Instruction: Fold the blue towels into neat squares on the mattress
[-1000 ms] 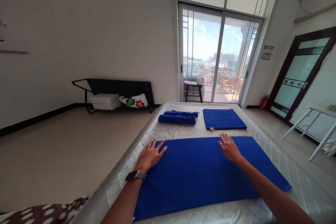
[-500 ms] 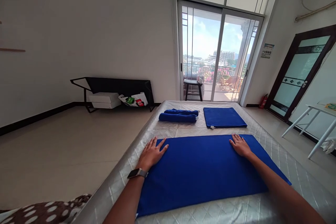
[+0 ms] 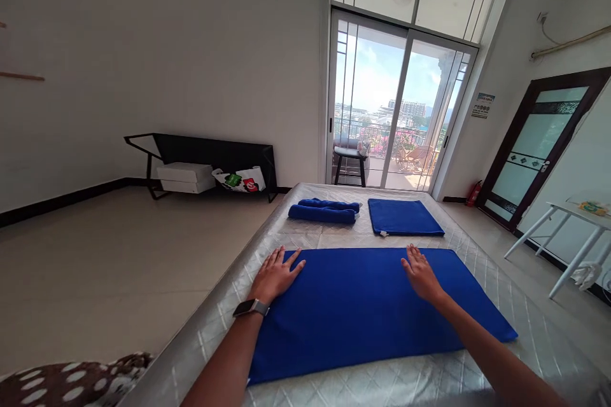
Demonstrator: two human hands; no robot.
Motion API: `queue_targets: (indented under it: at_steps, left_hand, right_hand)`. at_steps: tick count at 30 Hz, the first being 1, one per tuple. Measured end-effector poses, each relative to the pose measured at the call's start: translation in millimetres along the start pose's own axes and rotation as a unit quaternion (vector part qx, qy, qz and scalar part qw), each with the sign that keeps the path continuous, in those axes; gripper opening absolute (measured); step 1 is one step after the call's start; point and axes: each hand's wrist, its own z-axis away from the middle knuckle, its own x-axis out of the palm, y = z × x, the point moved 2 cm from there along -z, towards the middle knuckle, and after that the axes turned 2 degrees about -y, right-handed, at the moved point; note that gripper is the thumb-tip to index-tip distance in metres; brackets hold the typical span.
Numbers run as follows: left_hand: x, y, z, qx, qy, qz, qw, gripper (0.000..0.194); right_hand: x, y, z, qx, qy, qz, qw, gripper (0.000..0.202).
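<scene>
A blue towel (image 3: 363, 318) lies spread flat across the bed's quilted surface (image 3: 410, 388) in front of me. On its far left corner rests my left hand (image 3: 274, 276), palm down with fingers spread. My right hand (image 3: 422, 273) lies over the towel's far side, right of its middle, fingers stretched out; the hand grips nothing. Beyond the towel are two rolled blue towels (image 3: 322, 213) on the left. To their right sits a folded blue towel (image 3: 405, 216) with a small white tag at its near edge.
A black rack (image 3: 210, 149) with white boxes (image 3: 185, 177) and a printed bag stands by the left wall. Brown polka-dot fabric (image 3: 71, 385) is at the lower left. A white table (image 3: 580, 213) stands at the right, and glass sliding doors (image 3: 372, 102) are ahead.
My right hand has slid left along the towel's far side. My left hand stays on the far left corner. The view has tilted slightly.
</scene>
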Motion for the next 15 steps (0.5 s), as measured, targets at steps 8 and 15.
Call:
queue_targets:
  at_steps: [8,15]
  left_hand:
    - [-3.0,1.5,1.6,0.001,-0.006,-0.005,1.000,0.067]
    - [2.6,-1.6,-2.1,0.007,0.016,0.006,1.000,0.066]
  right_hand:
    - [13.9,-106.3,29.8,-0.069,-0.119,-0.100,0.985,0.081]
    - [12.1,12.8,63.4,0.040,-0.122,-0.033,0.991,0.079]
